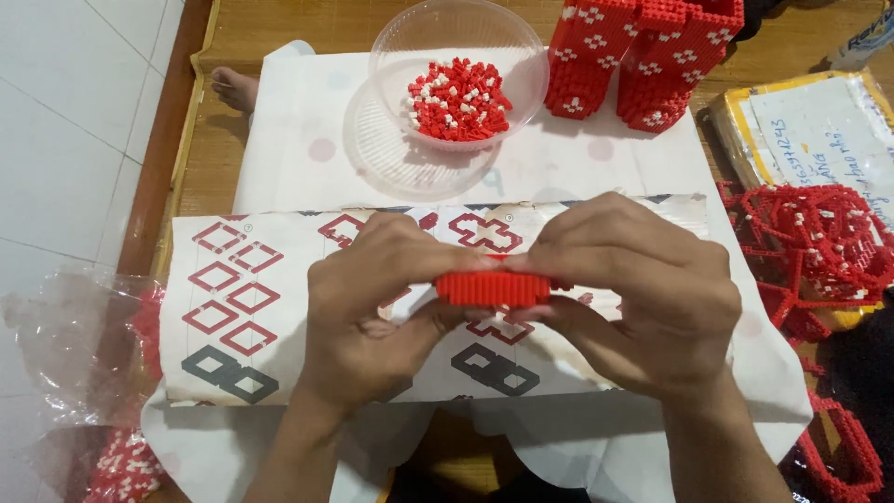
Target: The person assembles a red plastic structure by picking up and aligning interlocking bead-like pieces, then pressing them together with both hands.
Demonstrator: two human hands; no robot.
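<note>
Both hands meet mid-frame: our left hand point(368, 307) and right hand point(633, 298) pinch closed on the red brick strip point(493, 288) by its ends, over the pattern sheet point(233, 317). Clear bowl point(400, 47) at 12 o'clock, well apart.

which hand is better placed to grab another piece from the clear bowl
Likely the left hand: the clear bowl sits up and slightly left of the red block, and the right hand wraps more of it.
</note>
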